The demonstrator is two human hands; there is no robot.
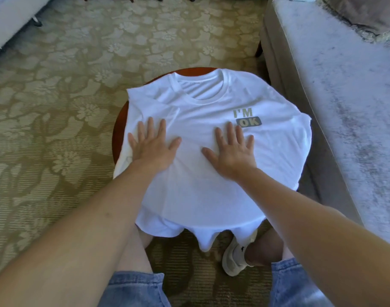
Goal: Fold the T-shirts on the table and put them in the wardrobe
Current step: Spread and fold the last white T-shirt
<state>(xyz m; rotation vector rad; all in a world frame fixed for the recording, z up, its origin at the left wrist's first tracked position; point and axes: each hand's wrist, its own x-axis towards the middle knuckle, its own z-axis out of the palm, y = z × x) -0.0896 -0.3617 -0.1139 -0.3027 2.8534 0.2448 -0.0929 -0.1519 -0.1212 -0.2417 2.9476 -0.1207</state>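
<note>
A: Shirt [200, 191] where?
B: Flat on the round desk [119, 127], face up, collar [198, 85] at the far side, print [247, 117] toward the right. Hem [202, 240] hanging off the near edge; right side drooping over too.
A: Hands?
B: Both spread flat, palms down, pinching nothing. Left hand [153, 149] on the left chest, just beside a turned-in edge. Right hand [232, 152] mid-chest, fingertips [230, 126] just at the print.
A: Step in hand?
B: Smoothing before a fold, by the look of it. Left side seemingly folded in, right side not yet.
A: Doing it well?
B: Sweep outward from the middle with light pressure, so as not to drag the cloth off a desk smaller than the shirt. Anchor with one palm while sweeping with the other. Then bring the right side in to match the left, sleeve tucked, edges parallel. Lift the hanging hem up last.
A: Risks?
B: Slipping, probably: thin cloth, smooth wood, much overhang. Perhaps a second layer under the collar; cannot tell.
A: Around?
B: Carpet [56, 107] below, sofa [344, 107] just right of the desk. No wardrobe in view.
</note>
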